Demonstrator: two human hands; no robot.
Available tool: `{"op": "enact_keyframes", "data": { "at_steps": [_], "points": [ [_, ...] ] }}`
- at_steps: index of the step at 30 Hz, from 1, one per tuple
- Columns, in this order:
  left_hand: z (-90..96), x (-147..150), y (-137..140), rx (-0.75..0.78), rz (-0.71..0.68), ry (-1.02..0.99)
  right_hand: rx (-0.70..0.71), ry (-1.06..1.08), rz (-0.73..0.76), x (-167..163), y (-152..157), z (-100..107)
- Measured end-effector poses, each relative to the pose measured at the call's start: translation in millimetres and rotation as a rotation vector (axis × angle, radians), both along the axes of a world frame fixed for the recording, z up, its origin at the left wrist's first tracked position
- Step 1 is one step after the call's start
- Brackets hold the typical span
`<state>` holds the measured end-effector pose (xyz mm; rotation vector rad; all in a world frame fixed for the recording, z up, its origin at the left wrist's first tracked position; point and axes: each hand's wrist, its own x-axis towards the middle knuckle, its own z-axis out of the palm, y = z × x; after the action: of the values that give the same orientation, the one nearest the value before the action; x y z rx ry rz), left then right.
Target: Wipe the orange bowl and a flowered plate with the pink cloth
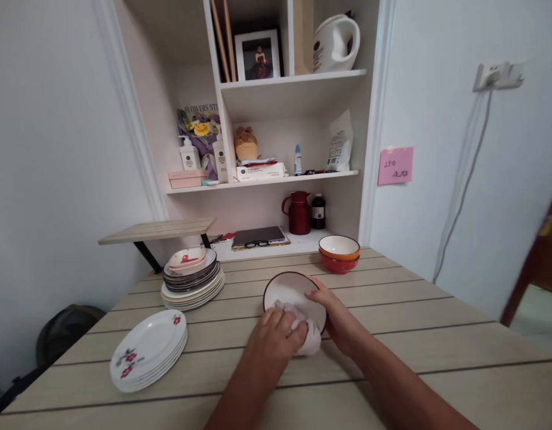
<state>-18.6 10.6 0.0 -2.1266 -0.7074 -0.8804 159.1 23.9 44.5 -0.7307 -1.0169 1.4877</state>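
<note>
A bowl (287, 285) with a white inside and a dark rim is tilted toward me above the middle of the table. My right hand (336, 313) grips its right side, thumb over the rim and the other fingers behind it. Bunched in my left hand (276, 334) is a pale pinkish cloth (310, 341), pressed against the inside of the bowl at its lower edge. Part of the cloth hangs over the rim. Beyond my right hand stand two stacked bowls (339, 257), orange over red.
Oval floral plates (153, 343) are stacked at the left. Behind them rises a pile of plates and small dishes (193, 278), near a small raised shelf (159, 230). A red jug (299, 213) and a dark bottle (318, 212) stand at the back.
</note>
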Motion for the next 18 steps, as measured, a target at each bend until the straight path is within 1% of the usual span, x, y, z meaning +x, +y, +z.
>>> {"op": "enact_keyframes", "data": {
  "at_steps": [2, 4, 8, 11, 14, 18],
  "points": [
    [1.1, -2, 1, 0.002, 0.014, 0.023, 0.010, -0.032, 0.030, 6, 1, 1],
    [0.9, -4, 2, 0.008, 0.024, 0.017, -0.010, -0.026, 0.076, 8, 1, -1],
    [-2.7, -5, 3, 0.011, 0.063, -0.019, -0.036, 0.069, 0.160, 4, -1, -7],
    [-5.7, -3, 3, 0.035, 0.062, -0.047, -0.044, 0.110, 0.126, -2, -2, -9],
    [-7.5, -1, 3, 0.016, 0.055, -0.082, -0.075, 0.129, 0.102, -7, -4, -9],
    [-9.6, -1, 3, -0.045, 0.094, -0.195, -0.009, 0.163, 0.148, -17, -7, -11]
  ]
}}
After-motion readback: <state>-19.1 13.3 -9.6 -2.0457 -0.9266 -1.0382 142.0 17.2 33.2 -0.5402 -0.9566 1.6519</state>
